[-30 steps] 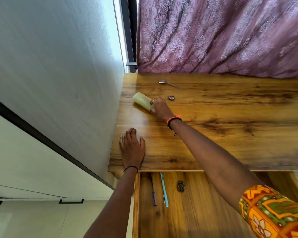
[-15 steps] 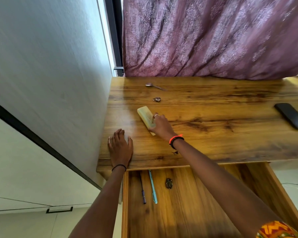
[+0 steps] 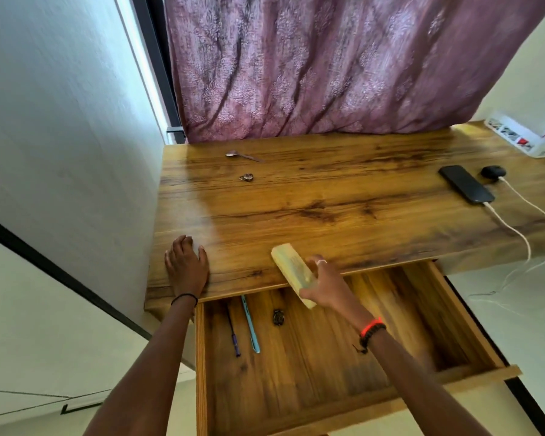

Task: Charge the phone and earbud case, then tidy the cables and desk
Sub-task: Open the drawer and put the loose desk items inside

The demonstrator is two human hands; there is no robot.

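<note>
My right hand [image 3: 323, 283] grips a pale yellow oblong case [image 3: 291, 272], holding it over the desk's front edge, above the open drawer [image 3: 472, 328]. My left hand [image 3: 188, 265] lies flat, fingers apart, on the wooden desk [image 3: 343, 196] near its front left corner. A black phone [image 3: 466, 187] lies at the desk's right side with a white cable [image 3: 510, 229] plugged in. Beside it sits a dark earbud case [image 3: 493, 172], also with a white cable running off the right edge.
The drawer holds a light blue pen [image 3: 250, 324], a dark pen [image 3: 233, 333] and a small dark object [image 3: 278, 317]. A spoon [image 3: 244, 156] and a small metal piece [image 3: 246, 177] lie at the desk's back left. A white power strip [image 3: 516, 138] sits back right; a purple curtain [image 3: 328, 64] hangs behind.
My right hand has drawn the yellow case from the back left of the desk toward me, to the front edge over the drawer. The view shifted right, revealing the phone and earbud case.
</note>
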